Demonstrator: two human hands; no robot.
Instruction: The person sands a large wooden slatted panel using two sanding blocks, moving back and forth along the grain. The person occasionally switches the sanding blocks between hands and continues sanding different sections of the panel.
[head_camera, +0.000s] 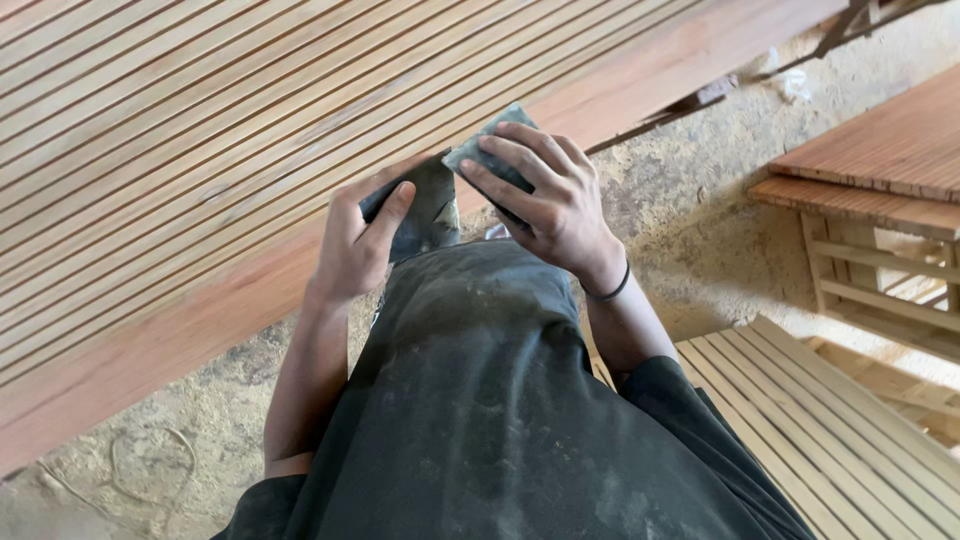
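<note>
My left hand (355, 240) and my right hand (545, 195) both grip one grey sheet of sandpaper (478, 150), held in front of my chest. The right hand's fingers curl over the sheet's upper right part; the left hand pinches its darker, folded lower left part. The sheet hangs just off the near edge of a large slatted wooden panel (200, 150). My dark dusty shirt (480, 400) fills the lower middle of the view.
The reddish wooden rail (130, 350) of the slatted panel runs diagonally across the view. A second slatted panel (800, 410) lies at the lower right, and slatted wooden furniture (880, 170) stands at the right. The floor (700, 230) is covered in sawdust.
</note>
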